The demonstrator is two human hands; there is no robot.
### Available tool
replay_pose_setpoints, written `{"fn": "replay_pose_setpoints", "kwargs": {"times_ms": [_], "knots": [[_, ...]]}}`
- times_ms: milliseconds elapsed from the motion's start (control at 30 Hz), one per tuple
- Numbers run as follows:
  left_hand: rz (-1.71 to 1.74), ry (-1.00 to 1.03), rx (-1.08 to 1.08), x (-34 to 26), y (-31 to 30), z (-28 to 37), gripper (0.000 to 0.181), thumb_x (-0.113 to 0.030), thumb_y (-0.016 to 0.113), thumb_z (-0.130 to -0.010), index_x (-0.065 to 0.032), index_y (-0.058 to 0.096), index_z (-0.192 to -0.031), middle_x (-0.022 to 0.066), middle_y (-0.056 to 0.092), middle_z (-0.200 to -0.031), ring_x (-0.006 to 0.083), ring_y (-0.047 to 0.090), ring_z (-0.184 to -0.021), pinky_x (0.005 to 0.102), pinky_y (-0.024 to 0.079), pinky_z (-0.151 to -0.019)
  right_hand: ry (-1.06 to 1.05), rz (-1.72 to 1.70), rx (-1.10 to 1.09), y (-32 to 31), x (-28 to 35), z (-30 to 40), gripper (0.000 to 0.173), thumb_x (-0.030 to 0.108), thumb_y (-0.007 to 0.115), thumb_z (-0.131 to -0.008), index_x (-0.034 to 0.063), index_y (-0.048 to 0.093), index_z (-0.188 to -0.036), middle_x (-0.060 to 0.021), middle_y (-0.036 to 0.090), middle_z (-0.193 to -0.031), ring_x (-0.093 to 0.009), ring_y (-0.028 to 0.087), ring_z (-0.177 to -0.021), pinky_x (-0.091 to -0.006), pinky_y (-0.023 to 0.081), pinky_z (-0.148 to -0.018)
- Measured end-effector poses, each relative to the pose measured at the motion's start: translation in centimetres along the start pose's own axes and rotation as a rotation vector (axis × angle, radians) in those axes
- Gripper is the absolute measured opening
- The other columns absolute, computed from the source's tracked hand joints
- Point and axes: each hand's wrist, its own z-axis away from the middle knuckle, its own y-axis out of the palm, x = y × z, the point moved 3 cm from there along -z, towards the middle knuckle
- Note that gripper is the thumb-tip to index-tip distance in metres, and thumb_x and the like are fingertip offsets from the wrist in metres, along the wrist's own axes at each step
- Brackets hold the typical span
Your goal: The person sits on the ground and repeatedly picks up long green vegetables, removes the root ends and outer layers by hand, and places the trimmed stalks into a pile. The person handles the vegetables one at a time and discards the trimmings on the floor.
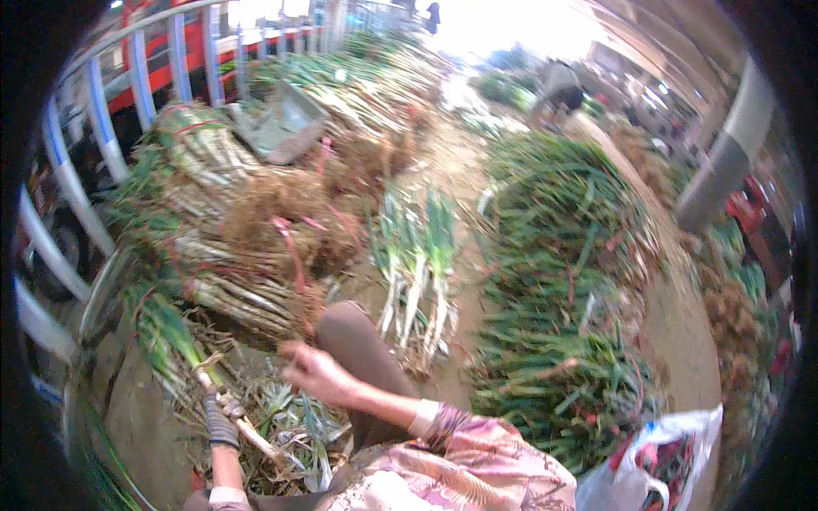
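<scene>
My left hand [222, 418], in a grey striped knit glove, grips the pale stalk of a large green onion [255, 437]. Its root end points down to the right, and green leaves run up to the left. My right hand [323, 375] is bare and hovers by my knee with loosely curled fingers; nothing shows in it, though it is blurred. Below lies a litter of stripped leaves and peelings [300, 425]. Several cleaned green onions [418, 281] with white stalks lie on the floor beyond my knee, roots towards me.
Tied bundles of unpeeled green onions [243, 300] lie left, under a metal scoop-like tray [281, 128]. Leafy bundles [556, 287] line the right side, with a white plastic bag [652, 460] in front. Metal railing [140, 80] bounds the left; a post [722, 153] stands right. A person [559, 89] bends over farther off.
</scene>
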Motion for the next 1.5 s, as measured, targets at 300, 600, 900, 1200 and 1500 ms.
{"fn": "replay_pose_setpoints", "kwargs": {"times_ms": [300, 600, 900, 1200, 1500], "knots": [[-0.067, -0.037, -0.133, -0.4, -2.0, -1.7, 0.042, -0.049, 0.055, -0.083, -0.0145, 0.044, -0.061, -0.0067, 0.037, -0.047, 0.0076, 0.032, -0.033, 0.0247, 0.03, -0.032, 0.08, 0.18, -0.977, -36.5, 2.1, 3.2, 0.064, 0.001, 0.047, -0.081, -0.005, 0.014, -0.135, -0.0091, 0.061, -0.071, -0.012, 0.053, -0.046, -0.0246, 0.043, -0.04], [-0.097, -0.092, -0.159, -0.7, -1.7, -2.0, 0.05, -0.05, 0.052, -0.084, -0.0179, 0.034, -0.051, -0.0054, 0.03, -0.041, 0.0083, 0.029, -0.033, 0.0245, 0.027, -0.034, 0.554, 1.171, -1.535, -58.9, 6.3, 17.9, 0.07, 0.02, 0.057, -0.074, -0.0115, 0.024, -0.126, -0.0301, 0.051, -0.111, -0.037, 0.058, -0.094, -0.0395, 0.048, -0.082], [-0.001, 0.054, 0.158, -1.4, -1.8, -2.7, 0.042, -0.043, 0.051, -0.087, -0.0146, 0.041, -0.058, -0.0046, 0.036, -0.046, 0.0087, 0.035, -0.034, 0.025, 0.033, -0.035, 0.81, 1.627, -1.485, -70.8, 8.2, 28.6, 0.048, 0.04, 0.064, -0.072, -0.0035, 0.059, -0.091, -0.0225, 0.062, -0.091, -0.038, 0.06, -0.086, -0.0454, 0.047, -0.07], [0.476, 0.032, 0.697, -4.2, 13.4, 10.7, 0.04, -0.033, 0.032, -0.097, 0.0016, 0.05, -0.092, -0.0044, 0.03, -0.052, 0.0064, 0.03, -0.035, 0.0277, 0.036, -0.037, 1.292, 2.086, -0.544, -67.3, 2.5, 21.7, 0.029, 0.019, 0.054, -0.078, -0.0026, 0.053, -0.098, -0.0196, 0.063, -0.089, -0.036, 0.06, -0.081, -0.0441, 0.043, -0.073], [0.155, 0.315, 0.648, -4.5, 11.8, 12.8, 0.04, -0.033, 0.031, -0.097, -0.0013, 0.054, -0.105, -0.0042, 0.034, -0.053, 0.0047, 0.025, -0.032, 0.0241, 0.029, -0.029, 0.836, 2.266, -1.301, -73.1, 3.5, 22.2, 0.012, 0.011, 0.057, -0.077, 0.01, 0.066, -0.069, -0.0066, 0.064, -0.062, -0.021, 0.063, -0.06, -0.0376, 0.044, -0.056]]}}
